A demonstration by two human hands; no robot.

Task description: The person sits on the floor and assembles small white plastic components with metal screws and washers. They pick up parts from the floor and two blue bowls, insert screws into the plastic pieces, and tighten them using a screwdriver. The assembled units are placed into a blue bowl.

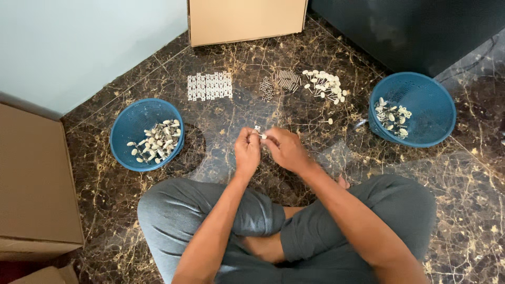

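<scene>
A small white part (259, 132) sat pinched between your fingertips, above the marble floor (463, 210) in front of your crossed legs. Your left hand (247, 150) and right hand (284, 149) pressed together on it, hiding most of it; its shape was too small to make out. Blue baskets (131, 123) (426, 100) flanked you, and a box (247, 20) was cut off at the top.
</scene>
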